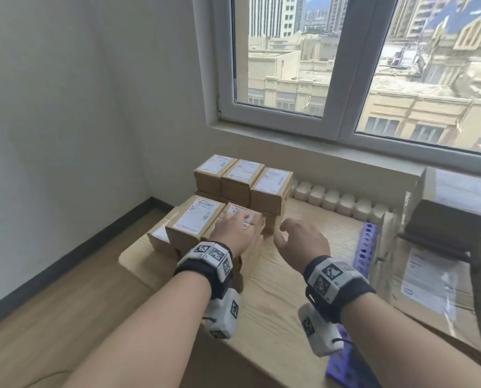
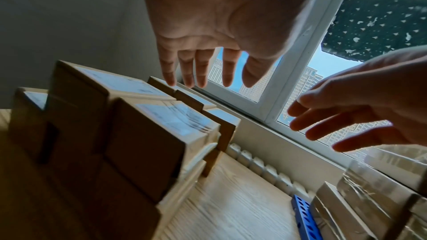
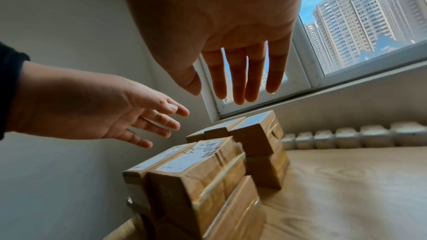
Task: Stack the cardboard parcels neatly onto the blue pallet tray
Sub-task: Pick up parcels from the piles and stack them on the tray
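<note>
Several small cardboard parcels (image 1: 243, 175) with white labels stand stacked in tiers at the far left of the wooden table (image 1: 278, 292). My left hand (image 1: 237, 229) hovers open just over the front top parcel (image 1: 235, 211); the wrist views show its straight fingers (image 2: 201, 79) above the parcel (image 2: 161, 119), not touching. My right hand (image 1: 286, 233) hangs open beside the stack's right side, holding nothing, its fingers (image 3: 239, 87) spread above the parcels (image 3: 198, 169). The blue pallet tray (image 1: 366, 247) shows only as a perforated edge on the table's right (image 2: 305, 214).
Large tape-wrapped cartons (image 1: 429, 278) stand at the right, beside the blue tray's edge. A white radiator (image 1: 340, 200) runs under the window behind the table. A wall closes the left side. Bare tabletop lies between the stack and the tray.
</note>
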